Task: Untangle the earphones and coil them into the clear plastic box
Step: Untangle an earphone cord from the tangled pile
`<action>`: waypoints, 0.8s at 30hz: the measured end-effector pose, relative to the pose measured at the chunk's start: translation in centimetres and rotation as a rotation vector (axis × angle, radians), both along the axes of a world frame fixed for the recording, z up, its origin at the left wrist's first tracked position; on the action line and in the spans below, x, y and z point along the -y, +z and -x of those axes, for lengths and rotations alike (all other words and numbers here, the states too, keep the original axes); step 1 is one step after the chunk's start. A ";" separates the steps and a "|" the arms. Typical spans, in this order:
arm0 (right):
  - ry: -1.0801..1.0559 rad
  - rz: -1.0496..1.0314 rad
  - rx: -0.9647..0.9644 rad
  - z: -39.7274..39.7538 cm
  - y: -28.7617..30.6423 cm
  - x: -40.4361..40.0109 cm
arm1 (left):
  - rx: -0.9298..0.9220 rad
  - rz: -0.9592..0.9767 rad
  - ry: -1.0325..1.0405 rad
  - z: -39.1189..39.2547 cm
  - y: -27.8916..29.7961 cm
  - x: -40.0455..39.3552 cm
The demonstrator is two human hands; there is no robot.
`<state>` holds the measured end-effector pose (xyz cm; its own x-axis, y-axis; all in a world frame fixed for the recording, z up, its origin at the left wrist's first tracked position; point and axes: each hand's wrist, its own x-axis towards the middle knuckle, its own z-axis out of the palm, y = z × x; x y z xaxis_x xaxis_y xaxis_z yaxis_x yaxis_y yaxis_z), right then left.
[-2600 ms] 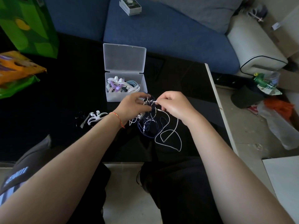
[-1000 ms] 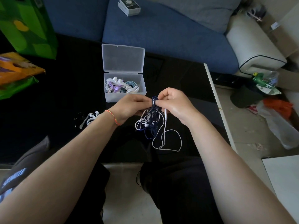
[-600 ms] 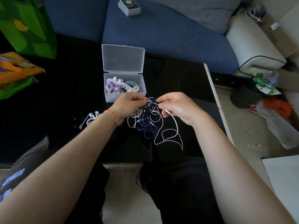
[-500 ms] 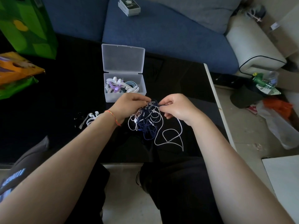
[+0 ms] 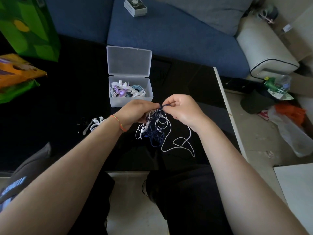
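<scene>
A tangle of white and dark blue earphone cords (image 5: 155,129) hangs between my hands above the black table (image 5: 67,102). My left hand (image 5: 135,112) grips the left side of the knot. My right hand (image 5: 183,111) pinches a dark blue cord at the top of the knot. A white loop of cord (image 5: 177,145) trails onto the table toward me. The clear plastic box (image 5: 130,100) stands open just beyond my hands, its lid upright, with coiled white, purple and light blue earphones inside.
White earphones (image 5: 94,124) lie on the table left of my left wrist. Green and orange bags (image 5: 20,48) sit at the far left. A blue sofa (image 5: 169,34) with a small box (image 5: 135,7) lies behind the table. The table's right edge (image 5: 227,107) borders a cluttered floor.
My hands have drawn closer together and lifted the knot slightly. My right hand now pinches the dark blue cord at the top of the tangle.
</scene>
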<state>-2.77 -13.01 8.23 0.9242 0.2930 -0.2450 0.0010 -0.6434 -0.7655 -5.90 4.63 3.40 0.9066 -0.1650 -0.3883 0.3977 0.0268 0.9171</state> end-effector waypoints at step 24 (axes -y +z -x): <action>0.044 0.113 0.081 0.1 0.0 -0.2 | 0.203 -0.462 0.298 -0.4 -2.0 0.2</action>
